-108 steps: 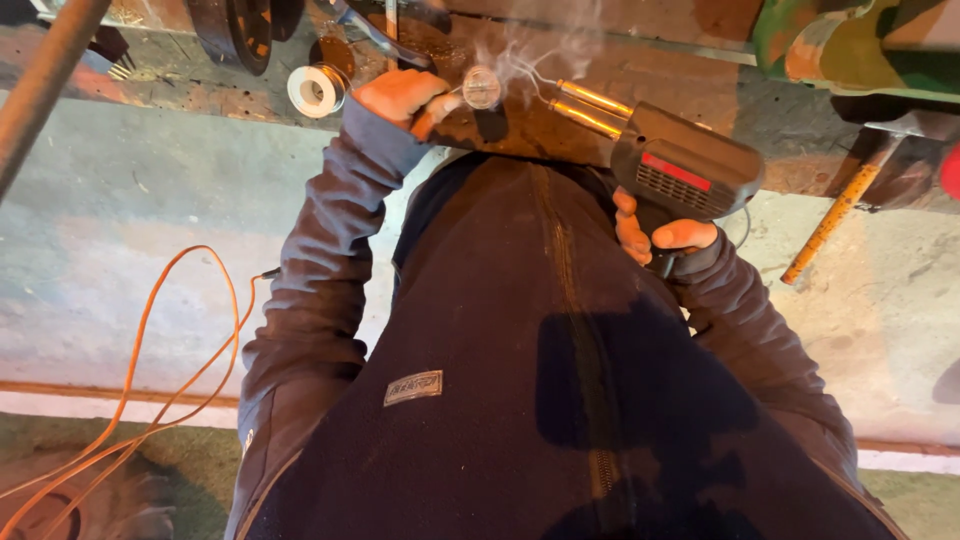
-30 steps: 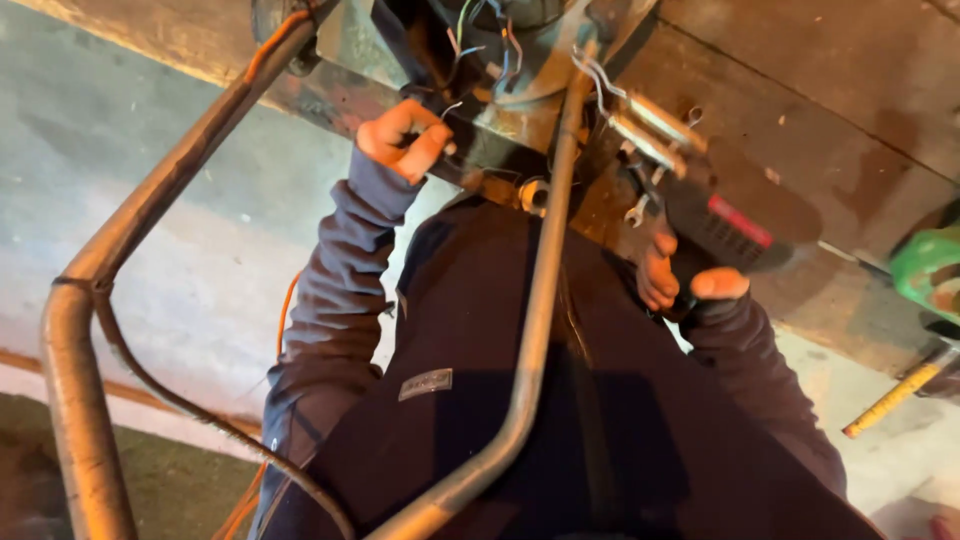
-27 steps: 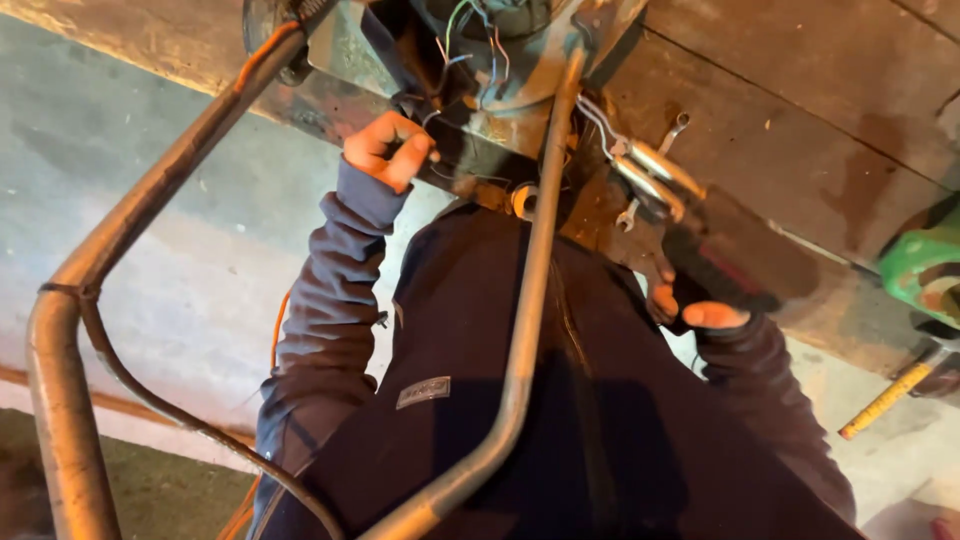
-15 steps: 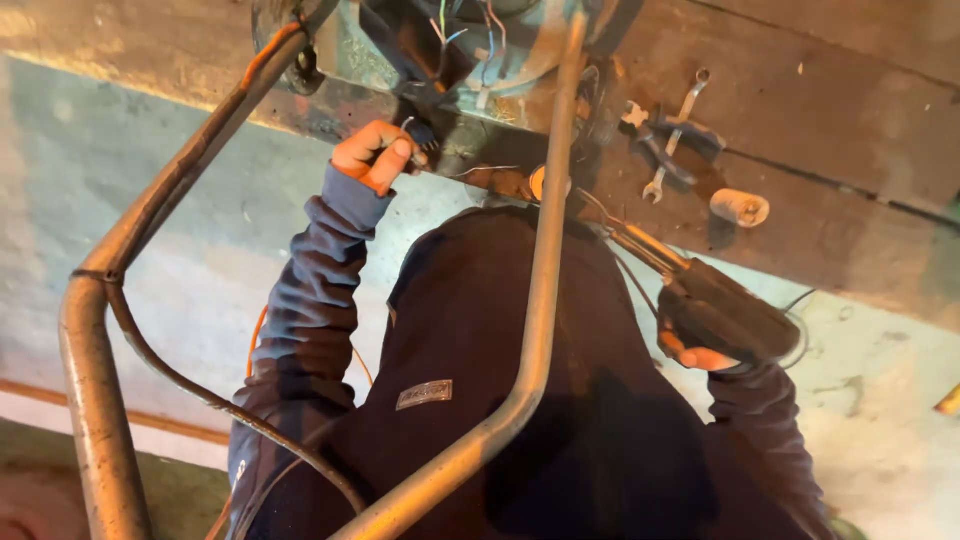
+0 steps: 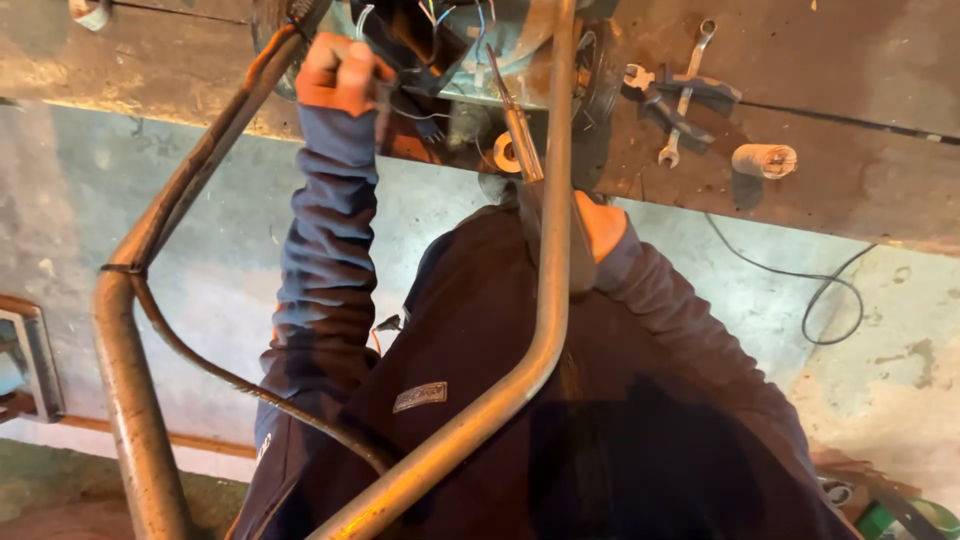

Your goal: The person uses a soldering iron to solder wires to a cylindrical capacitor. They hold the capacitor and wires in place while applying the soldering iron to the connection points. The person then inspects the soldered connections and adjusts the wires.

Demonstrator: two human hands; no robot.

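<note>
My left hand (image 5: pixel 338 72) is raised and closed around thin wires at the open underside of a greenish machine housing (image 5: pixel 470 60), where several coloured wires (image 5: pixel 440 20) hang out. My right hand (image 5: pixel 603 224) grips a dark soldering gun (image 5: pixel 532 215), mostly hidden behind a bent metal tube (image 5: pixel 552 250). The gun's long metal tip (image 5: pixel 518 135) points up towards the wires, close to my left hand. My dark jacket fills the lower middle of the view.
A rusty tubular handle frame (image 5: pixel 125 390) with a black cable (image 5: pixel 240 380) along it runs from lower left up to the housing. On the wooden bench (image 5: pixel 860 120) lie wrenches (image 5: pixel 686 88) and a small pale roll (image 5: pixel 764 160). A thin black cord (image 5: pixel 830 300) loops on the concrete.
My right hand has swung the soldering gun from the right in to the middle, tip up at the wires. My left hand stays at the housing. The view has tilted and shifted.
</note>
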